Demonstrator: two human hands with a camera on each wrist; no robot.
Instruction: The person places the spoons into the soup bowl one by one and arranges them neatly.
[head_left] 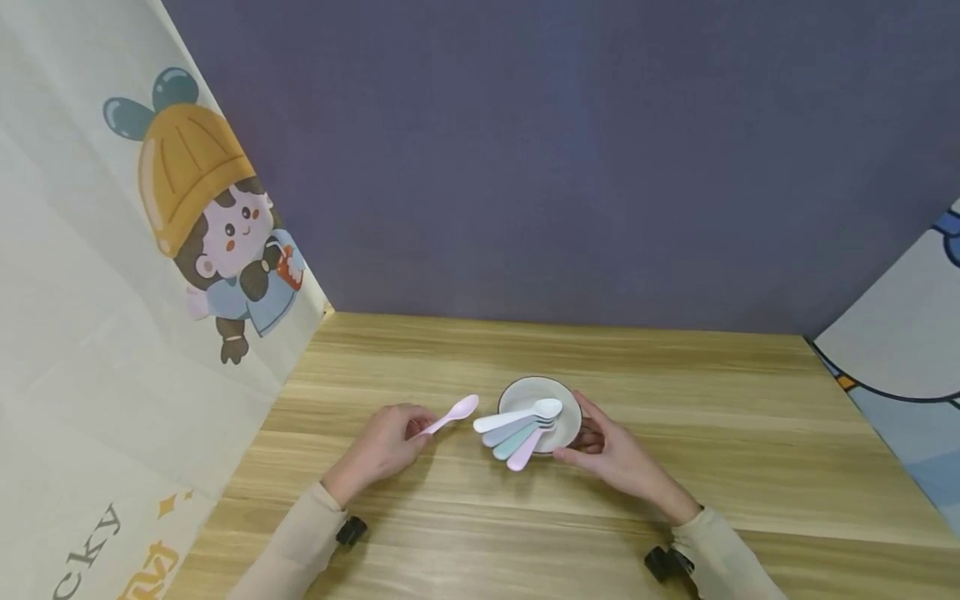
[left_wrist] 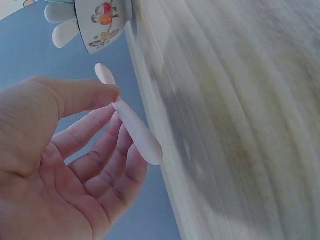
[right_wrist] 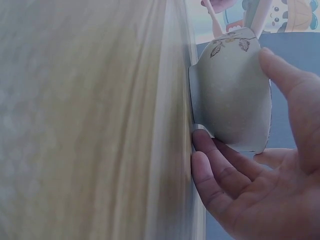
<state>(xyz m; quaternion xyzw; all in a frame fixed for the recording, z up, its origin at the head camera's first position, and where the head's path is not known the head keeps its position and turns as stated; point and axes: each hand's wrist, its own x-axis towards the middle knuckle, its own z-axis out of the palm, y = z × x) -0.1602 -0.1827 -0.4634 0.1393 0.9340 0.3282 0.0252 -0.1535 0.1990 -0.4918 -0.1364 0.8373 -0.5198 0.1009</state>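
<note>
Between the thumb and fingers of my left hand [head_left: 384, 442] is the handle of a pale pink spoon [head_left: 463, 407], its bowl end tipped up toward the right. The left wrist view has the spoon's rounded handle end [left_wrist: 142, 137] hanging just above the tabletop. A small white bowl [head_left: 519, 394] with a dark rim and painted fruit outside stands right of it. My right hand [head_left: 626, 458] grips the bowl's right side, thumb by the rim and fingers low around its base. Several spoons in white [head_left: 506, 421], lavender, teal [head_left: 513, 442] and pink rest inside, handles fanned over the front-left rim.
The wood-grain tabletop [head_left: 420, 533] ends at a dark blue-grey panel [head_left: 525, 167] along the back. A pale panel with a cartoon child [head_left: 232, 242] borders the left, and another printed panel [head_left: 892, 333] borders the right.
</note>
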